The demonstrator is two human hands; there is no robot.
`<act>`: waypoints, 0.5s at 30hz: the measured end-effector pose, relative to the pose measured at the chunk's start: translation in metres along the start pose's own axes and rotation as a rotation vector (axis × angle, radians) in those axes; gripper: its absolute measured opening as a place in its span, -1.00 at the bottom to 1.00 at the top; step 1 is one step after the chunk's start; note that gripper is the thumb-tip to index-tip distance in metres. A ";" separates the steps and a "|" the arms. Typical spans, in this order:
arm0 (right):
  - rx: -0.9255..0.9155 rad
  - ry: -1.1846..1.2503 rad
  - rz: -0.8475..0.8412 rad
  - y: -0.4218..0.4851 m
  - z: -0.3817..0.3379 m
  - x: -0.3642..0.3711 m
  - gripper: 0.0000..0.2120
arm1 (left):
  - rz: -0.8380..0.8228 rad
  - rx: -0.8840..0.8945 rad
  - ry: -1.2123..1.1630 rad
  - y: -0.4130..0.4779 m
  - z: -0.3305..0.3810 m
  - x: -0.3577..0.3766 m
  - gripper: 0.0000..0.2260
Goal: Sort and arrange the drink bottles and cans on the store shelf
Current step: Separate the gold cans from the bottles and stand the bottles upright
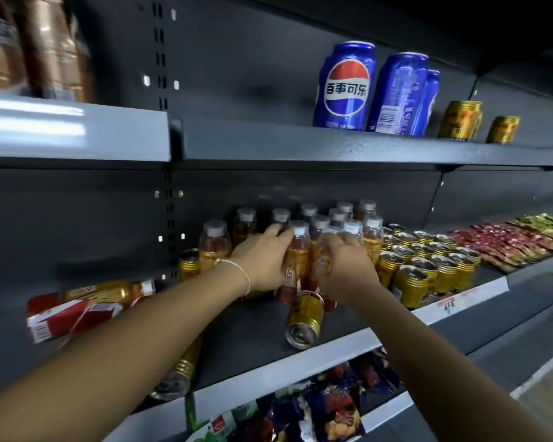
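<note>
On the middle shelf (256, 339) stands a cluster of amber drink bottles with white caps (310, 218). My left hand (262, 263) grips one front bottle (297, 247) around its body. Beside it, my right hand (345, 266) grips a neighbouring bottle (324, 253). A gold can (304, 320) lies on its side just in front of both hands. Another gold can (176, 374) lies near the shelf's front edge, partly hidden by my left forearm. Upright gold cans (425, 269) stand in rows to the right of the bottles.
An amber bottle (122, 290) and red cartons (64, 317) lie on the shelf's left part. Blue cola cans (345, 87) and two gold cans (460, 121) stand on the upper shelf. Snack packets (511, 242) fill the right end; bagged snacks (326, 406) sit below.
</note>
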State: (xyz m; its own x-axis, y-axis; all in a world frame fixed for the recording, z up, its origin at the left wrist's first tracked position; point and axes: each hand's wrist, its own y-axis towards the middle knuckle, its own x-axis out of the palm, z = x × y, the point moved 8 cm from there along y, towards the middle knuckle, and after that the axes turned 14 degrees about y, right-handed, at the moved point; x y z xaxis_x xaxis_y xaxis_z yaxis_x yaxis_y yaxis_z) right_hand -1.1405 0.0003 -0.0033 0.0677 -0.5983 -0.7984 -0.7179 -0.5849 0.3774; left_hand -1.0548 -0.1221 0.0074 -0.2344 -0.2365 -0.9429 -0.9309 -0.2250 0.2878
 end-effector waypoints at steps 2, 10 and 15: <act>0.016 -0.020 -0.009 0.011 0.012 -0.002 -0.33 | -0.006 0.024 0.004 0.018 0.010 0.002 -0.23; -0.080 0.042 -0.042 0.024 0.027 0.012 -0.25 | -0.023 0.012 -0.006 0.041 0.020 0.026 -0.12; -0.046 0.077 0.109 0.018 0.037 0.002 -0.27 | 0.141 -0.108 0.033 0.035 0.015 0.024 -0.20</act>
State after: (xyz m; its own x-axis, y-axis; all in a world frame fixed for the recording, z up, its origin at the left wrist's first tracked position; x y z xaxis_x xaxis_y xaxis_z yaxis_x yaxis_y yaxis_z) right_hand -1.1786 0.0087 -0.0150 0.0450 -0.6988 -0.7139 -0.6919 -0.5373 0.4824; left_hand -1.0973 -0.1212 -0.0075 -0.3496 -0.3032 -0.8865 -0.8535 -0.2872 0.4348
